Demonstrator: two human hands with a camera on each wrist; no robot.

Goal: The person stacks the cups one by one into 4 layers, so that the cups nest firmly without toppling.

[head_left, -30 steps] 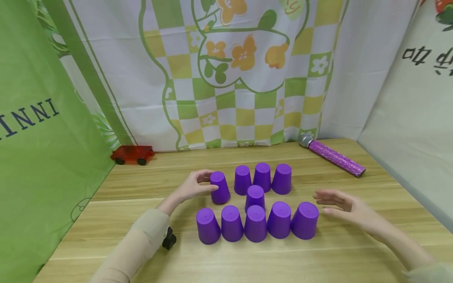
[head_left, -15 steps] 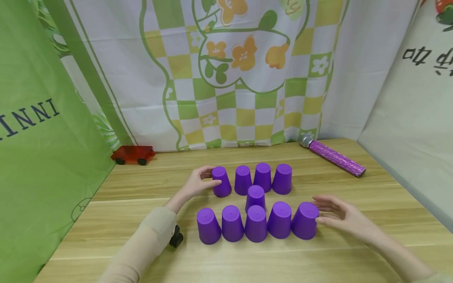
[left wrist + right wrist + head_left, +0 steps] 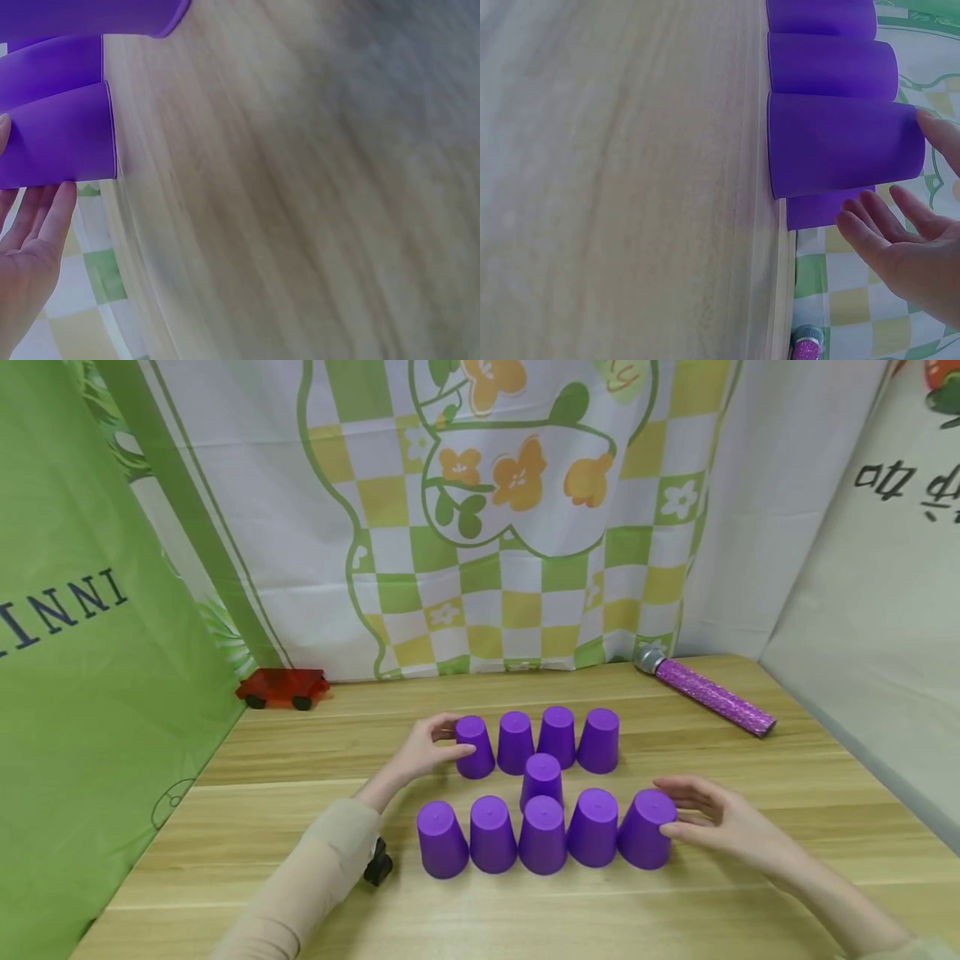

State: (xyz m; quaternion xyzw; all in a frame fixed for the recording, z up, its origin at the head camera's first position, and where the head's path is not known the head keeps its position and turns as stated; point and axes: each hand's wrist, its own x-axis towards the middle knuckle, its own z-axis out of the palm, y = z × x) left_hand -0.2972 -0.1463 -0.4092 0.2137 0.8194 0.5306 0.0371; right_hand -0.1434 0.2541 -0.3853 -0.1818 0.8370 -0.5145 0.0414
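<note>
Upside-down purple cups stand on the wooden table in two rows, one lone cup [image 3: 542, 779] between them. My left hand [image 3: 426, 750] holds the leftmost back-row cup [image 3: 474, 760] between thumb and fingers. The left wrist view shows that cup [image 3: 60, 139] with fingertips against its side. At the right end of the front row is another cup [image 3: 647, 835], which my right hand [image 3: 720, 822] reaches around. In the right wrist view, the thumb touches this cup [image 3: 840, 146] near its raised base. The other fingers are extended and spread below it, apparently apart from its side.
A red toy car [image 3: 281, 687] sits at the table's back left. A glittery pink microphone-like stick [image 3: 708, 695] lies at the back right. Patterned curtains [image 3: 495, 585] hang behind the table. A small black object [image 3: 378, 862] is beside the left sleeve.
My left hand has slid its cup back and slightly right, into line with the back row. My right hand has moved left to the front row's right-end cup.
</note>
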